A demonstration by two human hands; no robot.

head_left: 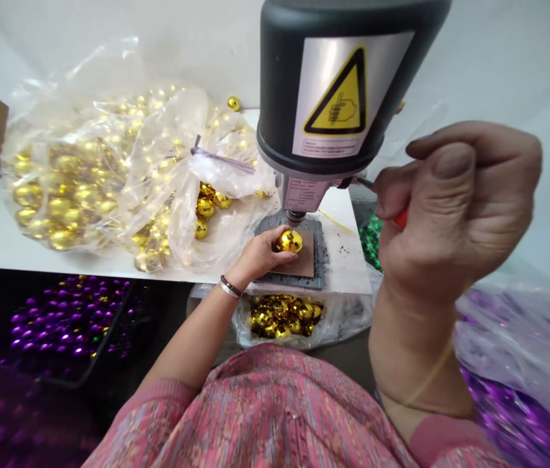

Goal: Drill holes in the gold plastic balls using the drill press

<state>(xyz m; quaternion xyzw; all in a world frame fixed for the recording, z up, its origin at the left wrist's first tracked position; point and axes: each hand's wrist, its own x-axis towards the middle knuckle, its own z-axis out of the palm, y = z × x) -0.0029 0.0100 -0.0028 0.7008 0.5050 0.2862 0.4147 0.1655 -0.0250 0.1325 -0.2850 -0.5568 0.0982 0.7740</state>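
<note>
My left hand point(266, 253) pinches a shiny gold faceted ball point(289, 241) between thumb and fingers. The ball rests on a brown square board point(303, 261) over the dark grey base plate point(320, 255) of a bench drill press point(326, 104). The bit of the drill press comes down to the top of the ball, seemingly touching it. My right hand point(455, 208) is closed around the feed lever on the machine's right side; a bit of the lever's red knob point(400, 220) shows between the fingers.
Large clear bags of gold balls point(67, 188) lie on the white table point(353, 276) to the left. An opened bag of gold balls point(285, 316) sits below the front edge. Purple balls point(65, 318) fill a dark crate lower left; purple and green ones point(371, 240) stand at the right.
</note>
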